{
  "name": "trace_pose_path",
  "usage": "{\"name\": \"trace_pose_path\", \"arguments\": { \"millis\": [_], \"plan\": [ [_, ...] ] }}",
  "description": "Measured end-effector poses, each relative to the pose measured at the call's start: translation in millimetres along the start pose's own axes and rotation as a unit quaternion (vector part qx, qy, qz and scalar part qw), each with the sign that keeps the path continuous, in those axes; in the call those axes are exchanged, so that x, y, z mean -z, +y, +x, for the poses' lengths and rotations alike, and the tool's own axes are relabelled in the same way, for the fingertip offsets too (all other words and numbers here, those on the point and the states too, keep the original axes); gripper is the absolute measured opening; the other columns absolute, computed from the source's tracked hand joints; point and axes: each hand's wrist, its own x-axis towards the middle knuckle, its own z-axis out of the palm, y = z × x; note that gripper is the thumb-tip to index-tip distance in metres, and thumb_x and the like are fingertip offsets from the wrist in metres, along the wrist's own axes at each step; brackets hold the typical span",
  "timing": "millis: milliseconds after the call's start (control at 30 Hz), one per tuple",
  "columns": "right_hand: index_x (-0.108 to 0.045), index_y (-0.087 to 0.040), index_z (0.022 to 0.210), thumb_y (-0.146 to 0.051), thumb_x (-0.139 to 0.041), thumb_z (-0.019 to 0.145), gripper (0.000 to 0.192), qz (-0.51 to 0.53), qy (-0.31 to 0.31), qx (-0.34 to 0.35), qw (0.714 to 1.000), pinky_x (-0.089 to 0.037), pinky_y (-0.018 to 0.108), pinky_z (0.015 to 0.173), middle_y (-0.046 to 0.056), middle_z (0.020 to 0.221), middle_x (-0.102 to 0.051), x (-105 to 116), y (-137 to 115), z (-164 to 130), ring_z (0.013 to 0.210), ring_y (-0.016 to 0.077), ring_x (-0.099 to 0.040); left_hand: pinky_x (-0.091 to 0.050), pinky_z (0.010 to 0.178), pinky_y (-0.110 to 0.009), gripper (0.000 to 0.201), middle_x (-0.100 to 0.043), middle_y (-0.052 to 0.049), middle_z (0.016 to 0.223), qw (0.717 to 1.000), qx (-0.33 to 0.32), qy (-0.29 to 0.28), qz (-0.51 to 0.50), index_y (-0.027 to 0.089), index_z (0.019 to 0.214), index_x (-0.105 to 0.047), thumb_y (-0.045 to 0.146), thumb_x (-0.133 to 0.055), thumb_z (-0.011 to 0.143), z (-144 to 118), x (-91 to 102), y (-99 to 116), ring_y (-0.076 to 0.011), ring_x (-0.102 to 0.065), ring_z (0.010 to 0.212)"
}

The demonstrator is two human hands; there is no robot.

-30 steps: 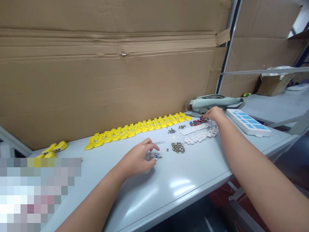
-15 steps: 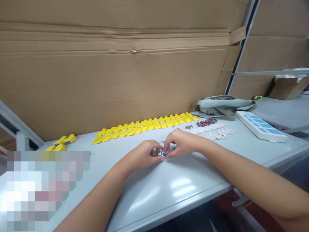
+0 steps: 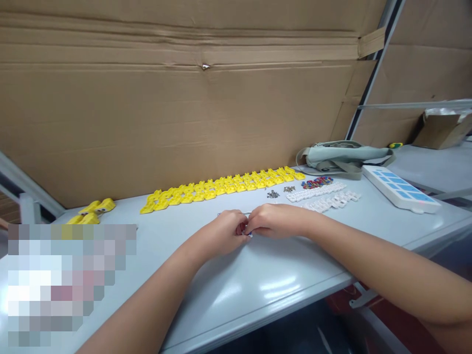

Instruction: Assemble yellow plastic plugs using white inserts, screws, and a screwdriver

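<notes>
Left hand [image 3: 226,231] and right hand [image 3: 273,220] are together on the near side of the yellow row [image 3: 230,188]. A second ago the right was at the red-and-blue pieces [image 3: 317,183] near that row's right end; now it has met the left, so both work at one spot. Farthest right of the row, a cardboard carton [image 3: 437,132] has clear plastic [image 3: 452,107] at its mouth. A white case [image 3: 391,193], nearer the row's right end, shows blue rectangles on top; its contents cannot be told. Beside that end lies a pale green bag [image 3: 334,156], its inside hidden. Smallest is the white-and-blue part [image 3: 250,234], in front of the row, pinched by the left fingers; whether the right fingertips also grip it is hidden.
</notes>
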Motion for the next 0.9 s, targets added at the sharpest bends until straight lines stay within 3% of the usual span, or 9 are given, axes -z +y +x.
{"name": "trace_pose_path", "arguments": {
  "millis": [200,567,767,900],
  "plan": [
    [-0.066,-0.017,0.095,-0.002,-0.046,0.076,0.031,0.022,-0.006,0.020,1.000,-0.043,0.022,0.075,0.005,0.094,-0.068,4,8,-3,0.081,0.0117,-0.060,-0.039,0.059,-0.027,0.014,-0.057,-0.004,0.072,1.000,-0.001,0.006,-0.001,0.019,0.072,-0.058,0.030,-0.050,0.074,2,-3.2,2,-0.0177,-0.052,0.067],
    [-0.065,-0.016,0.089,-0.005,-0.047,0.079,0.023,0.013,-0.062,0.025,0.998,-0.041,0.021,0.066,0.004,0.086,-0.067,7,3,-8,0.072,0.0105,-0.057,-0.041,0.065,-0.029,0.007,-0.055,-0.002,0.070,1.000,-0.027,0.002,0.007,0.019,0.070,-0.052,0.024,-0.049,0.075,0,-7.2,10,-0.0186,-0.052,0.072],
    [-0.062,-0.011,0.089,-0.008,-0.040,0.084,0.023,-0.160,-0.057,-0.007,0.985,-0.041,0.027,0.062,0.013,0.091,-0.064,1,-10,-8,0.078,0.0177,-0.057,-0.035,0.055,-0.027,0.015,-0.052,-0.003,0.065,0.999,-0.009,0.018,0.039,0.019,0.058,-0.042,0.018,-0.044,0.073,2,-7.6,12,-0.0163,-0.050,0.062],
    [-0.060,-0.013,0.090,-0.008,-0.035,0.086,0.026,-0.217,-0.034,0.008,0.975,-0.042,0.028,0.063,0.011,0.087,-0.064,-10,-9,-12,0.078,0.0178,-0.056,-0.034,0.053,-0.027,0.018,-0.051,-0.002,0.063,0.999,-0.008,0.025,0.045,0.019,0.057,-0.039,0.019,-0.042,0.074,1,-9.8,7,-0.0160,-0.049,0.059]
  ]
}}
